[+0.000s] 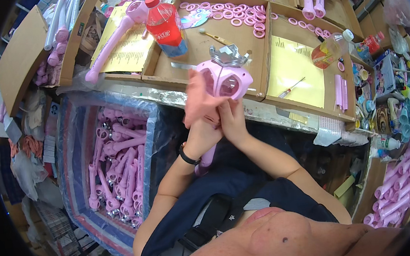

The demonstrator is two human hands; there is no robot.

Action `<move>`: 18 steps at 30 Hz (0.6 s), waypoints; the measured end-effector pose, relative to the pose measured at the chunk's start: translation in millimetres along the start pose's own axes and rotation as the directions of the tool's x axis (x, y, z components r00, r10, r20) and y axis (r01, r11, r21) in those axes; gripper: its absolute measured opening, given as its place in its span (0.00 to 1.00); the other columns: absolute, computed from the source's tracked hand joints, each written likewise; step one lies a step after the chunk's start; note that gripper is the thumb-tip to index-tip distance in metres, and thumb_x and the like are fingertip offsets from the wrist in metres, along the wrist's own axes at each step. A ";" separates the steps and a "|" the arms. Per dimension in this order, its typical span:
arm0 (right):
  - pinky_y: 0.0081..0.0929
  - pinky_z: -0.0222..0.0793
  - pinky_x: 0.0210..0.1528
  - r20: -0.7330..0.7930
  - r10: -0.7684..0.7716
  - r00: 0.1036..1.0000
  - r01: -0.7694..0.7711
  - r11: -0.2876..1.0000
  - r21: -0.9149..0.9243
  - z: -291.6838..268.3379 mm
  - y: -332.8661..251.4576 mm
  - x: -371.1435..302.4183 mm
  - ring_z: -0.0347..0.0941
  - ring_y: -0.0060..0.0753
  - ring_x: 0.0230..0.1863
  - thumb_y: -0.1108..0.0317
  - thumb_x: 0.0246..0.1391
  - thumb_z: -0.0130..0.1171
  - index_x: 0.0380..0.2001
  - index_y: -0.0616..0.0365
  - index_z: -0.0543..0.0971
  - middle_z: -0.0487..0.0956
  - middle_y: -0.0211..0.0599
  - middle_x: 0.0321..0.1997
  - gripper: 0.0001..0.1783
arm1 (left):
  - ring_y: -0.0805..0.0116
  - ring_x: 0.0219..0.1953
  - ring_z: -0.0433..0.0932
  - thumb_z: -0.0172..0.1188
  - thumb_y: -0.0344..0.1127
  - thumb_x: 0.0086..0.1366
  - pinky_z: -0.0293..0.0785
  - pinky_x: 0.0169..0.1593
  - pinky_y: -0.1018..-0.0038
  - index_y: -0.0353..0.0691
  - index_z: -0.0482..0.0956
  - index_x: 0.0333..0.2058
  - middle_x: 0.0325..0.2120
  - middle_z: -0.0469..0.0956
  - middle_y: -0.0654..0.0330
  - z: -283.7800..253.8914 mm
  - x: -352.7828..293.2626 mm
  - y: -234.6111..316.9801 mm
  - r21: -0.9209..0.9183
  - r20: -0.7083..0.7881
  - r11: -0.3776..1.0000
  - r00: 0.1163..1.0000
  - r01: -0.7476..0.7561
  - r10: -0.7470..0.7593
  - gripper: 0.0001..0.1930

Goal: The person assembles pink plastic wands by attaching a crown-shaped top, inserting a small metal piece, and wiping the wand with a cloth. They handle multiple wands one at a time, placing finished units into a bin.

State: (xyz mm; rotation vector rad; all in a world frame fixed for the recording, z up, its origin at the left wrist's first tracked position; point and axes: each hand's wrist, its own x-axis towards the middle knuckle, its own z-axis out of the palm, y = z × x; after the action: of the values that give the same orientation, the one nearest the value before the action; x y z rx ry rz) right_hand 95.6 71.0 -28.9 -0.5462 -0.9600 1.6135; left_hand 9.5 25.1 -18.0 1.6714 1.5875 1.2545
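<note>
In front of me at the bench edge is a pink toy wand [239, 78] with a round, windowed head, a silver crown [228, 56] on top and its handle slanting down toward my lap. My left hand [203, 139], with a black band at the wrist, is closed on a salmon-orange cloth [199, 104] that lies against the left side of the wand's head. The cloth hides most of its fingers and is partly blurred. Just below the head, my right hand [233, 121] is closed around the wand.
Beyond the wand, a cardboard tray [200, 72] holds pink rings [239, 15], a toothbrush [214, 37] and a red-labelled bottle [164, 29]. Right of it lie a screwdriver [291, 87] and another bottle [330, 51]. A plastic-lined bin [79, 163] of pink wands stands at left.
</note>
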 end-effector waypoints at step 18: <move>0.27 0.68 0.52 0.078 -0.229 0.970 0.216 0.671 -0.709 -50.0 -42.1 48.1 0.72 0.38 0.51 0.62 0.48 0.60 0.59 0.65 0.58 0.71 0.51 0.53 0.37 | 0.67 0.22 0.76 0.59 0.24 0.53 0.74 0.29 0.72 0.37 0.51 0.58 0.30 0.73 0.55 -16.1 1.4 20.1 -0.482 0.500 0.688 0.815 0.542 -0.292 0.35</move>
State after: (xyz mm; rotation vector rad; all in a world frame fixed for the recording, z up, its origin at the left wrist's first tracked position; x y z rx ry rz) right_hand 145.5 133.7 -15.9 -0.9261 -1.5906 0.9593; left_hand 5.1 19.1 6.7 0.9674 1.0696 0.9586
